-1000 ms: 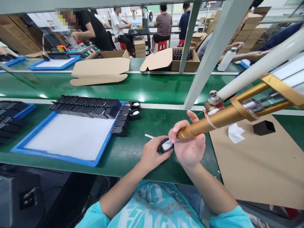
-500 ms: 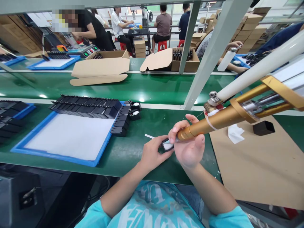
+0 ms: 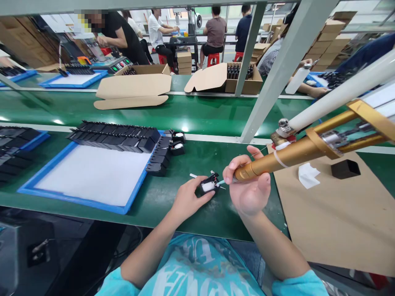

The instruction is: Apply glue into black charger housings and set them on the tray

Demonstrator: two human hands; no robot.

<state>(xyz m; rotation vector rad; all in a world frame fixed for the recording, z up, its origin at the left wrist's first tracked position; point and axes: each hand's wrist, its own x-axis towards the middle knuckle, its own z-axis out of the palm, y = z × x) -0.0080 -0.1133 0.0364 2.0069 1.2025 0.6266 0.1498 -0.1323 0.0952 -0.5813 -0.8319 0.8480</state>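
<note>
My left hand (image 3: 191, 196) grips a small black housing (image 3: 210, 186) from its left side, with a white block visible inside. In my right hand (image 3: 249, 191) lies the front of a gold-coloured dispensing gun (image 3: 265, 164), its barrel between fingers and thumb. The gun's thin pale nozzle (image 3: 221, 182) points left and reaches the right edge of the housing; whether it touches cannot be made out. Behind the left hand a thin white strip (image 3: 193, 175) lies on the green bench. Two similar open black housings with white parts (image 3: 177, 146) stand farther back.
A blue-rimmed tray (image 3: 123, 209) at left bears rows of black housings (image 3: 115, 135). On the right, a cardboard sheet (image 3: 336, 222) carries crumpled white paper (image 3: 308, 176) and a black box (image 3: 345, 169). A slanted metal post (image 3: 271, 88) rises behind the gun. Co-workers sit or stand beyond the bench.
My left hand and the black housing have moved left, away from my right hand, so the housing and nozzle show more. The dispensing gun has shifted slightly right in view.
</note>
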